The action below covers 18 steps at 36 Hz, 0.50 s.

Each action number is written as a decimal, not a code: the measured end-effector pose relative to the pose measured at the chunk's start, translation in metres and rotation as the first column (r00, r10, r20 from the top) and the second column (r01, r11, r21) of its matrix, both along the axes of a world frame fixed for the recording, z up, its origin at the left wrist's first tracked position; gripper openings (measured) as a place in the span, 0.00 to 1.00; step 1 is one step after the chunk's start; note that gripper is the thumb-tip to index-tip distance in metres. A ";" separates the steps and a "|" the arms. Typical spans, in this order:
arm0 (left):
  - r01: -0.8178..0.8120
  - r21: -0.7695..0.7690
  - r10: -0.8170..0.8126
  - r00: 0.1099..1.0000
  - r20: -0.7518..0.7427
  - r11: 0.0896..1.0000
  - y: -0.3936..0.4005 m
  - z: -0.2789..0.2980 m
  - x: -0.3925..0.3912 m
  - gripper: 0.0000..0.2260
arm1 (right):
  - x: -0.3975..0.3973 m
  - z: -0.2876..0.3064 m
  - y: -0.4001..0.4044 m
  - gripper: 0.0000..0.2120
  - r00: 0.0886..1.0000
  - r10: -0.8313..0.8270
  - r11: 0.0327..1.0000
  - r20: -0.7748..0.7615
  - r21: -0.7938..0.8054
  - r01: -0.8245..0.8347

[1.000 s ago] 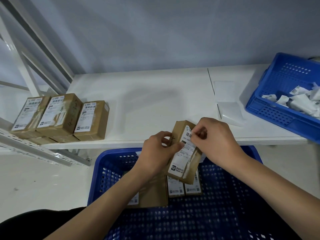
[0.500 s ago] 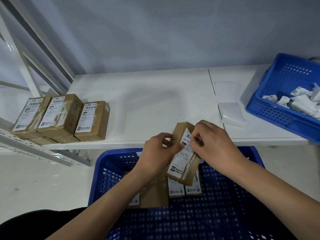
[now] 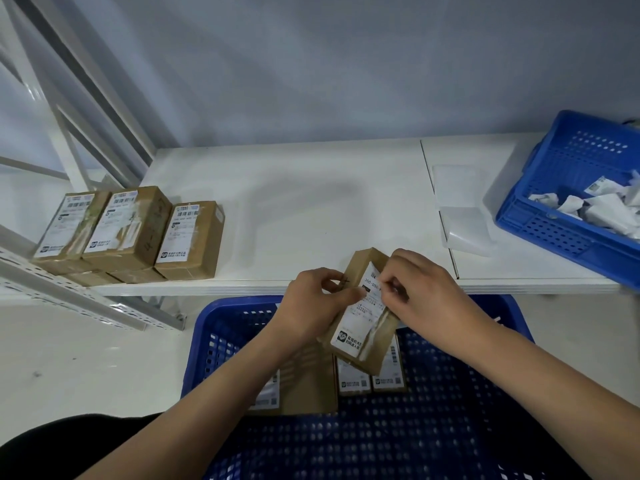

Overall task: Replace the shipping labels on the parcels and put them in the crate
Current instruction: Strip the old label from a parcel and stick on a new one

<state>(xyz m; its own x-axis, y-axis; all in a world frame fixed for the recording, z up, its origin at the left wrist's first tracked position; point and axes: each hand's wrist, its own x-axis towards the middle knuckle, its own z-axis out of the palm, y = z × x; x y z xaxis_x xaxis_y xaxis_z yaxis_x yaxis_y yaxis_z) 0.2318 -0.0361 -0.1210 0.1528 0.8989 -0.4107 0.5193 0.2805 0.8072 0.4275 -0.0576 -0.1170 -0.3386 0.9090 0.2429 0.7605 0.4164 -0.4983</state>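
While left hand point(image 3: 313, 303) grips parcel point(image 3: 363, 317), right hand point(image 3: 420, 289) pinches label point(image 3: 360, 315) edge.

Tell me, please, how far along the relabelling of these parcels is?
Done, apparently: some labelled parcels lie in the near blue crate, and crumpled labels fill the blue bin at right. In hand: the left hand grips a parcel while the right hand pinches its label's top edge. Left: the parcels stacked on the white table.
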 end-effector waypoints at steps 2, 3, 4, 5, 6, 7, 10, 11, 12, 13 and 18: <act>-0.011 -0.002 0.011 1.000 -0.005 1.000 0.002 -0.001 -0.002 0.18 | -0.002 -0.003 -0.001 0.04 0.999 0.000 1.000 -0.035 0.019 0.001; -0.018 -0.003 0.018 1.000 -0.001 1.000 0.003 0.000 -0.003 0.19 | -0.002 -0.004 -0.001 0.02 0.998 -0.011 1.000 -0.061 0.018 0.012; -0.029 -0.001 0.029 1.000 0.003 1.000 0.005 0.000 -0.003 0.20 | -0.003 -0.004 0.000 0.02 0.995 -0.030 0.999 -0.090 0.012 0.031; -0.043 0.005 0.043 0.999 0.007 0.999 0.006 0.001 -0.004 0.20 | -0.002 -0.004 0.001 0.03 0.992 -0.054 0.998 -0.115 0.005 0.055; -0.059 0.011 0.059 0.998 0.010 0.998 0.007 0.001 -0.004 0.21 | -0.002 -0.004 0.002 0.05 0.989 -0.073 0.997 -0.130 0.005 0.074; -0.074 0.016 0.074 0.997 0.011 0.997 0.008 0.001 -0.004 0.21 | -0.002 -0.003 0.003 0.07 0.987 -0.086 0.996 -0.139 0.013 0.088; -0.100 0.024 0.100 0.995 0.003 0.995 0.008 0.001 -0.003 0.22 | -0.003 -0.003 0.004 0.11 0.977 -0.096 0.994 -0.190 0.037 0.104; -0.106 0.025 0.105 0.994 0.003 0.994 0.009 0.001 -0.003 0.23 | -0.004 -0.003 0.003 0.12 0.970 -0.103 0.993 -0.220 0.034 0.113; -0.112 0.025 0.112 0.994 0.008 0.993 0.008 0.002 -0.003 0.23 | -0.004 -0.001 0.003 0.13 0.960 -0.115 0.992 -0.256 0.024 0.125; -0.118 0.027 0.118 0.993 0.015 0.993 0.008 0.003 -0.002 0.24 | -0.005 0.001 0.003 0.14 0.949 -0.126 0.991 -0.288 0.010 0.135; -0.124 0.045 0.121 0.991 0.065 0.991 0.004 0.007 0.001 0.29 | -0.010 0.006 0.002 0.17 0.936 -0.154 0.986 -0.316 0.009 0.165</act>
<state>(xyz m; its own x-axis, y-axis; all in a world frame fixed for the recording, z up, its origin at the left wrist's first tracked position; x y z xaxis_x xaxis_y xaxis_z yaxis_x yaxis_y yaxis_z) 0.2327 -0.0324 -0.1145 0.0642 0.9311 -0.3591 0.4320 0.2984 0.8510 0.4173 -0.0555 -0.1112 -0.0917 0.9340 0.3452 0.6262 0.3237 -0.7093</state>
